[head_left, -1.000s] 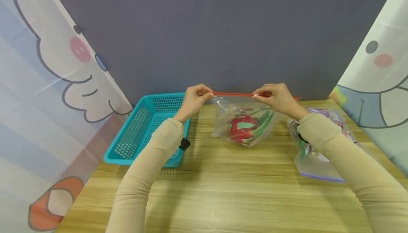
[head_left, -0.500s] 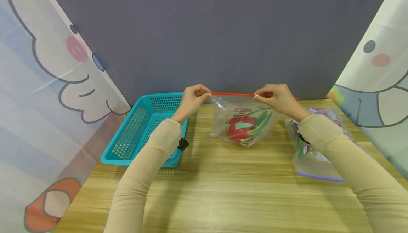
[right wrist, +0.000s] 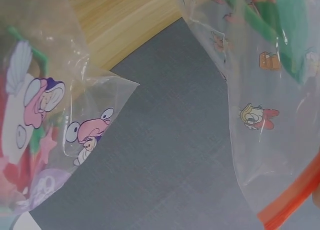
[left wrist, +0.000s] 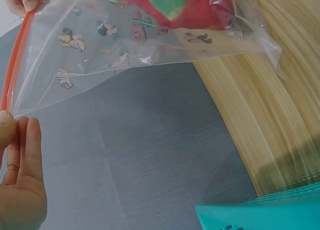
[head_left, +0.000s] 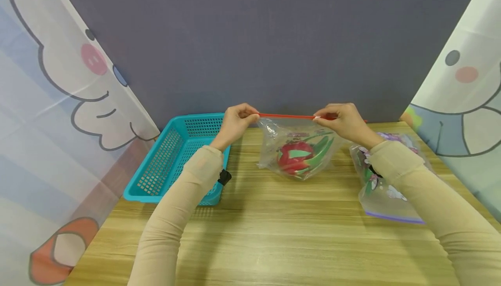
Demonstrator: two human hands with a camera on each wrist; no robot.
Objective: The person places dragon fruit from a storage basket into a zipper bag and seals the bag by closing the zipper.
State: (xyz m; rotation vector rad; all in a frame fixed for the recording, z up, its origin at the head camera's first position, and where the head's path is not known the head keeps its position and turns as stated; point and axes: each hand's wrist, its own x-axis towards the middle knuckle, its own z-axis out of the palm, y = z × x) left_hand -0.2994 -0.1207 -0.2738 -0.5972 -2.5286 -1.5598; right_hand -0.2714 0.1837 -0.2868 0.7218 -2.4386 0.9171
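Observation:
A clear zip bag (head_left: 270,147) with a red zip strip (head_left: 285,116) and small cartoon prints hangs between both hands. Inside it lies a red and green thing (head_left: 295,157), its exact kind blurred by the plastic. My left hand (head_left: 236,123) pinches the left end of the strip between thumb and fingers; the left wrist view shows the same pinch with its other fingers (left wrist: 33,150) extended. Farther right along the strip, my right hand (head_left: 341,120) pinches a small white slider (head_left: 317,117). The strip's red end (right wrist: 280,210) sticks out past that hand.
A teal perforated basket (head_left: 142,198) stands left on the wooden table (head_left: 274,234), a black clip-like piece (head_left: 225,177) on its side. At right lies another clear bag (head_left: 391,207) with a purple zip, partly under my right forearm. A grey panel (head_left: 254,38) rises behind.
My right hand has slid slightly to the right along the red strip with the white slider, so the hands are a little farther apart. The left hand keeps its pinch.

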